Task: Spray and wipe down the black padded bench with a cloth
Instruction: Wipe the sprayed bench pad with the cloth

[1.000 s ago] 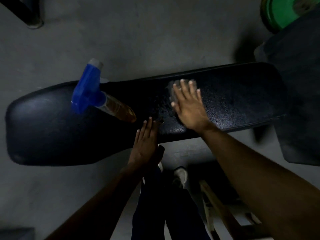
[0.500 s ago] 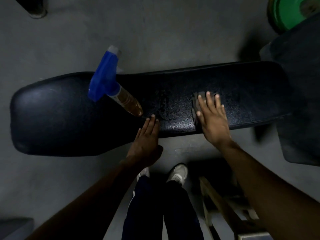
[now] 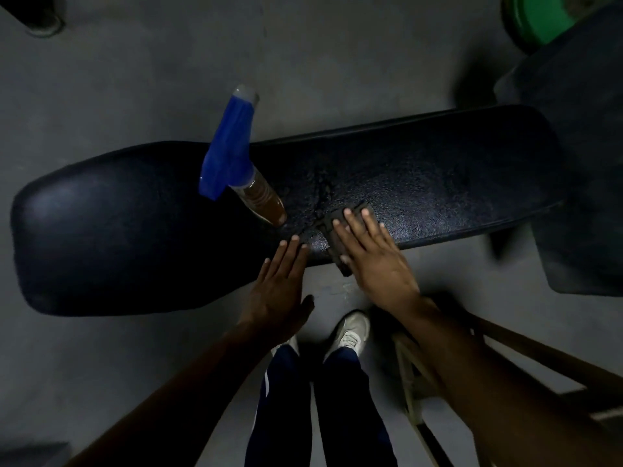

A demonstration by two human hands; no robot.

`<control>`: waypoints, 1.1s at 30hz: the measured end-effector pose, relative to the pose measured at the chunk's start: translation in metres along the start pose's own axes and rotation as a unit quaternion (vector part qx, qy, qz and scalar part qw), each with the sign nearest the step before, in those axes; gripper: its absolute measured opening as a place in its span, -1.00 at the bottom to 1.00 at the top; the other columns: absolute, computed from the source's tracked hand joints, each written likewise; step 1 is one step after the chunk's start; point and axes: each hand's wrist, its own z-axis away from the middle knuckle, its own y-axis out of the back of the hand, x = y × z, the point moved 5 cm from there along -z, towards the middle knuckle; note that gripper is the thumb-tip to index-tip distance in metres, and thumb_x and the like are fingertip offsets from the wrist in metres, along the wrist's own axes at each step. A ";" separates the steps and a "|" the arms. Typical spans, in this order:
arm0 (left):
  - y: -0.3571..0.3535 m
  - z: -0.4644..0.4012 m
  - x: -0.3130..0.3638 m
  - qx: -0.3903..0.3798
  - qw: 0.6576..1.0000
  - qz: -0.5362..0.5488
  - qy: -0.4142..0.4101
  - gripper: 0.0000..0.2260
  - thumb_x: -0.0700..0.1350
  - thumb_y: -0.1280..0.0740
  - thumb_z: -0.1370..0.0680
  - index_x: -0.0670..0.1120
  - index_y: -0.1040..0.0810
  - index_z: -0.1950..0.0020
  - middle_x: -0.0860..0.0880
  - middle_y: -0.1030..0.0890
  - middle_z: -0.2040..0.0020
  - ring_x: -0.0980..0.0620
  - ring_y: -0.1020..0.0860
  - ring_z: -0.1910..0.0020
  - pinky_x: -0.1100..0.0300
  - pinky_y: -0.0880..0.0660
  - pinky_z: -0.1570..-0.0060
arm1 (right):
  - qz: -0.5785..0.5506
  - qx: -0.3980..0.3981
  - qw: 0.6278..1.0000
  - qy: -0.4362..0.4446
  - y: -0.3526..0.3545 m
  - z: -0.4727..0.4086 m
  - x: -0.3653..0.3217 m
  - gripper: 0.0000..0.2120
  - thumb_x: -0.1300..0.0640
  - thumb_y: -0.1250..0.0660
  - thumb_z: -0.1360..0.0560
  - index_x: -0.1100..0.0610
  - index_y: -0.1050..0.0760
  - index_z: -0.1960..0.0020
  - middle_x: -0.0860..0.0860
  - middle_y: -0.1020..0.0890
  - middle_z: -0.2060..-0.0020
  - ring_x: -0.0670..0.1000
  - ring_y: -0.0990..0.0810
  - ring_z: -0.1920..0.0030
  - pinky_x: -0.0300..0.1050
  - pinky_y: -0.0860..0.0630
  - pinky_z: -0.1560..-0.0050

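The black padded bench [image 3: 135, 224] runs left to right across the view, its pad wet and speckled near the middle. A spray bottle [image 3: 239, 163] with a blue trigger head and amber liquid stands on the pad, untouched. My right hand [image 3: 371, 254] lies flat with fingers spread on a dark grey cloth [image 3: 340, 244], pressing it on the bench's near edge. My left hand [image 3: 281, 284] rests flat on the near edge just left of the cloth, fingers together, holding nothing.
Grey concrete floor surrounds the bench. My legs in dark trousers and white shoes [image 3: 350, 332] stand below it. A wooden frame [image 3: 505, 345] sits at the lower right. A dark upholstered piece [image 3: 580, 163] and a green weight plate [image 3: 536, 18] are at the right.
My right hand has slid the cloth from the pad's far side down and right, then back left to the near edge beside my left hand. The left hand has stayed in place.
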 end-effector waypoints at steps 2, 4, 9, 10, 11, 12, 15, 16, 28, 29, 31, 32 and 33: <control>0.002 0.007 -0.009 -0.003 1.000 -0.010 -0.001 -0.20 0.08 -0.28 -0.59 -0.05 0.17 -0.64 0.01 0.27 -0.63 0.02 0.30 -0.59 -0.04 0.14 -0.58 | -0.026 -0.001 0.999 -0.036 0.012 -0.019 0.005 -0.42 -0.02 -0.06 -0.73 0.03 -0.07 -0.73 0.07 -0.07 -0.73 0.23 0.05 -0.73 0.22 -0.05 -0.67; 0.003 0.012 -0.019 -0.002 1.000 -0.026 -0.003 -0.21 0.10 -0.25 -0.59 -0.05 0.18 -0.63 0.02 0.29 -0.62 0.03 0.31 -0.59 -0.04 0.15 -0.58 | -0.087 0.013 0.991 -0.100 0.031 -0.051 0.012 -0.42 -0.03 0.01 -0.73 0.05 -0.08 -0.73 0.11 -0.07 -0.73 0.28 0.06 -0.72 0.26 -0.02 -0.67; 0.000 0.013 -0.030 -0.008 0.999 -0.022 -0.023 -0.22 0.11 -0.24 -0.60 -0.02 0.19 -0.64 0.05 0.31 -0.61 0.05 0.32 -0.59 -0.02 0.16 -0.57 | -0.116 0.024 0.979 -0.166 0.058 -0.131 0.008 -0.43 0.00 -0.02 -0.77 0.05 -0.01 -0.74 0.11 0.03 -0.74 0.27 0.18 -0.72 0.27 0.10 -0.68; 0.000 0.012 -0.031 -0.007 0.999 -0.020 -0.024 -0.22 0.11 -0.24 -0.59 -0.02 0.19 -0.64 0.05 0.31 -0.62 0.04 0.32 -0.59 -0.02 0.16 -0.57 | -0.108 0.016 0.982 -0.155 0.057 -0.137 0.000 -0.43 -0.01 -0.02 -0.77 0.04 0.00 -0.74 0.10 0.05 -0.74 0.26 0.19 -0.72 0.27 0.11 -0.69; -0.001 0.011 -0.031 -0.005 1.000 -0.020 -0.023 -0.22 0.11 -0.24 -0.59 -0.02 0.18 -0.64 0.05 0.30 -0.62 0.04 0.32 -0.59 -0.02 0.16 -0.57 | -0.102 0.009 0.985 -0.138 0.056 -0.138 -0.010 -0.42 -0.02 -0.03 -0.77 0.04 0.01 -0.74 0.09 0.06 -0.74 0.24 0.19 -0.72 0.25 0.13 -0.68; -0.001 0.011 -0.031 -0.002 1.000 -0.019 -0.021 -0.22 0.11 -0.24 -0.58 -0.02 0.17 -0.64 0.04 0.29 -0.62 0.04 0.31 -0.59 -0.03 0.16 -0.57 | -0.096 0.004 0.989 -0.117 0.053 -0.134 -0.019 -0.42 -0.04 -0.03 -0.77 0.03 0.02 -0.74 0.08 0.07 -0.74 0.23 0.19 -0.73 0.23 0.14 -0.68; 0.000 0.011 -0.031 0.011 1.000 -0.008 -0.015 -0.20 0.10 -0.28 -0.57 -0.03 0.14 -0.64 0.04 0.24 -0.64 0.05 0.27 -0.60 -0.03 0.13 -0.56 | -0.063 0.002 0.997 -0.054 0.039 -0.095 -0.041 -0.40 -0.08 -0.03 -0.76 0.00 0.05 -0.74 0.04 0.06 -0.74 0.18 0.15 -0.73 0.19 0.11 -0.67; 0.001 0.012 -0.031 0.012 1.000 -0.007 -0.016 -0.19 0.09 -0.29 -0.56 -0.04 0.13 -0.64 0.04 0.23 -0.64 0.05 0.26 -0.60 -0.04 0.12 -0.57 | -0.042 -0.003 0.998 -0.039 0.032 -0.077 -0.045 -0.39 -0.10 -0.03 -0.76 -0.01 0.06 -0.74 0.03 0.06 -0.74 0.17 0.14 -0.73 0.19 0.10 -0.67; -0.007 0.012 -0.028 0.045 0.999 -0.030 -0.003 -0.21 0.16 -0.27 -0.56 -0.07 0.07 -0.64 0.01 0.19 -0.65 0.03 0.23 -0.61 -0.02 0.13 -0.54 | -0.090 0.031 0.974 -0.204 0.026 -0.037 -0.003 -0.42 0.01 -0.08 -0.75 0.01 -0.02 -0.74 0.06 0.01 -0.74 0.22 0.13 -0.73 0.26 0.02 -0.69; -0.009 0.012 -0.026 0.052 0.998 -0.032 0.003 -0.21 0.17 -0.25 -0.57 -0.08 0.07 -0.64 0.00 0.19 -0.65 0.02 0.22 -0.61 -0.01 0.15 -0.53 | -0.101 0.030 0.971 -0.215 0.027 -0.044 -0.009 -0.41 0.02 -0.08 -0.75 0.04 -0.01 -0.74 0.07 0.02 -0.74 0.23 0.15 -0.73 0.25 0.06 -0.69; -0.011 0.012 -0.021 0.052 0.998 -0.031 0.013 -0.22 0.19 -0.22 -0.58 -0.09 0.08 -0.64 -0.02 0.20 -0.65 0.00 0.21 -0.61 0.00 0.16 -0.53 | -0.092 0.018 0.977 -0.192 0.025 -0.047 -0.024 -0.38 -0.01 -0.08 -0.75 0.05 0.04 -0.74 0.08 0.06 -0.74 0.22 0.16 -0.73 0.22 0.11 -0.68; -0.011 0.012 -0.018 0.049 0.998 -0.029 0.015 -0.22 0.19 -0.21 -0.59 -0.09 0.09 -0.64 -0.02 0.21 -0.64 0.00 0.22 -0.61 -0.01 0.16 -0.53 | -0.070 0.012 0.984 -0.160 0.021 -0.043 -0.031 -0.36 -0.05 -0.08 -0.74 0.05 0.06 -0.74 0.08 0.07 -0.74 0.22 0.16 -0.73 0.22 0.10 -0.68; -0.011 0.011 -0.015 0.045 0.998 -0.028 0.016 -0.22 0.19 -0.20 -0.59 -0.10 0.11 -0.64 -0.03 0.22 -0.64 0.00 0.23 -0.61 -0.02 0.16 -0.54 | -0.046 0.005 0.991 -0.122 0.017 -0.035 -0.036 -0.35 -0.08 -0.08 -0.74 0.04 0.08 -0.74 0.07 0.08 -0.74 0.20 0.15 -0.73 0.22 0.07 -0.68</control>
